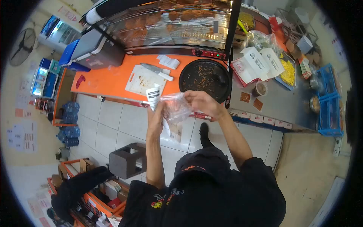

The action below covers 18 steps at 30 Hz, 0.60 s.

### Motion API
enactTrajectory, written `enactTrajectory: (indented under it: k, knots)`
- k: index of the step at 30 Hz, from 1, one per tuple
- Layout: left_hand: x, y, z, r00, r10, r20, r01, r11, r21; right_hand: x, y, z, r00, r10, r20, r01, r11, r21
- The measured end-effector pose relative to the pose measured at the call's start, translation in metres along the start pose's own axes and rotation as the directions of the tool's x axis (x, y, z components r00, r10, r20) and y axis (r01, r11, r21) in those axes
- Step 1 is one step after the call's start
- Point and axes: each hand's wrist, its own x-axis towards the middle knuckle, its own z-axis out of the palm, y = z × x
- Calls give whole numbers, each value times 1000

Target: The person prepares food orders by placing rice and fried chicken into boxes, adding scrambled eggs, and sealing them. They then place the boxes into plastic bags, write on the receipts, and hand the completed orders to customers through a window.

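Observation:
My left hand (157,115) and my right hand (202,103) together hold a clear plastic bag (176,106) in front of me, above the tiled floor. The left hand also pinches a white paper receipt (153,97) against the bag's edge. The right hand grips the bag's top right side. Just beyond the hands lie a white cutting board (141,78) with crumbs and a knife (155,70), and a round black tray (205,78) scattered with crumbs, both on the orange counter (102,79).
A glass warmer (170,24) with fried pieces stands behind the counter. White food boxes (257,62), a tray of yellow food (288,72) and blue crates (328,102) are at the right. A grey block (126,159) sits on the floor.

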Motion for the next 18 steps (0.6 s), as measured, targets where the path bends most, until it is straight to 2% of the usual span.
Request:
enactTrajectory:
  k: [1, 2, 3, 4, 5, 6, 7, 9, 10, 11, 13, 14, 15, 17, 18]
  knots:
    - [-18, 9, -8, 998, 52, -47, -54, 998, -40, -4, 1, 22, 990, -142, -10, 141, 989, -46]
    - [-38, 13, -23, 992, 99, -79, -95, 994, 52, -7, -4, 44, 989, -149, -3, 138, 921, -364]
    - [-65, 17, -31, 988, 112, -109, -108, 993, 37, -10, 9, 60, 991, -128, 26, 129, 921, -366]
    - [-93, 21, -37, 925, 377, 54, -379, 894, 239, -12, 27, 77, 927, -358, -115, 290, 876, -386]
    - [-120, 26, -39, 782, 567, 258, -622, 687, 376, -15, 43, 94, 790, -562, -245, 428, 792, -436]
    - [-144, 30, -27, 638, 704, 311, -769, 558, 312, -13, 57, 116, 607, -709, -359, 478, 687, -548]
    - [-166, 25, -26, 629, 730, 266, -774, 559, 296, -22, 61, 141, 511, -749, -422, 448, 651, -613]
    - [-212, 9, -31, 457, 827, 328, -821, 251, 512, -31, 69, 189, 390, -803, -451, 626, 590, -509]
    - [-228, 2, -33, 448, 848, 283, -810, 251, 530, -44, 75, 206, 439, -770, -463, 415, 631, -656]
    - [-245, -2, -35, 451, 857, 251, -797, 260, 545, -53, 80, 219, 470, -761, -448, 409, 637, -654]
    - [-278, -7, -37, 352, 915, 196, -800, 186, 570, -72, 83, 239, 448, -863, -232, 414, 431, -802]
    - [-292, -4, -38, 275, 939, 205, -798, 104, 594, -81, 83, 245, 491, -850, -191, 369, 402, -838]
    - [-305, -7, -41, 270, 944, 189, -790, 105, 605, -88, 83, 251, 505, -845, -178, 377, 401, -835]
    - [-330, -19, -47, 130, 991, 27, -743, 79, 665, -106, 82, 262, 655, -650, -385, 307, 695, -650]
    - [-338, -19, -48, 106, 994, -19, -708, 88, 700, -117, 79, 258, 680, -682, -269, 202, 527, -825]
